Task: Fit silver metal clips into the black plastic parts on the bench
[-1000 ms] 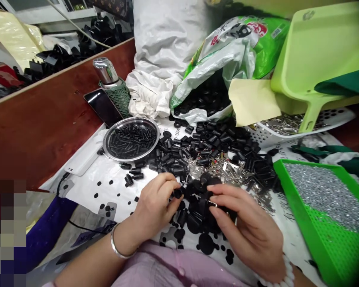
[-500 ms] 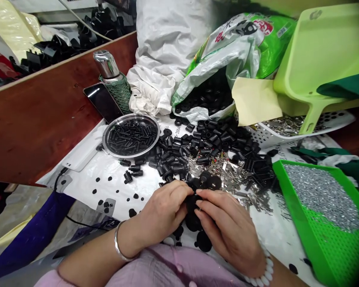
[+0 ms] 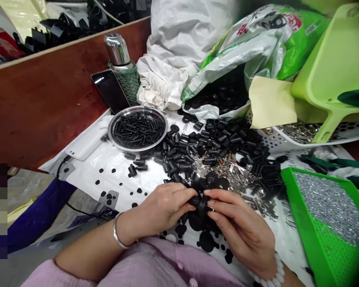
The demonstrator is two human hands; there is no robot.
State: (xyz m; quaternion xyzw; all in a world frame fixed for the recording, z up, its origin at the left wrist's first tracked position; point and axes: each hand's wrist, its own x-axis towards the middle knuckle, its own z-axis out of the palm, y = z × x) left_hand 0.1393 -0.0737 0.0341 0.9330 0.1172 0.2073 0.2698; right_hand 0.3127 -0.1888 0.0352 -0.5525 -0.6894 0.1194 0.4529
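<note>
Black rubber fitting (image 3: 201, 205): light, slightly yielding, best gripped by the body; pinched between left hand (image 3: 163, 209) and right hand (image 3: 239, 225).

Bright, even light is coming from above, and a glare is shining on the polished steel flask cap (image 3: 116, 48). The right hand's fingers (image 3: 224, 198) are looking sharp, while the wide lens is bending the long brown wooden board (image 3: 48, 107) and darkening the corners.

Before you, a dish (image 3: 110, 129) of small parts (image 3: 137, 129), a flask (image 3: 117, 50) behind it, a tray (image 3: 296, 207) of screws (image 3: 326, 203) at lower right
</note>
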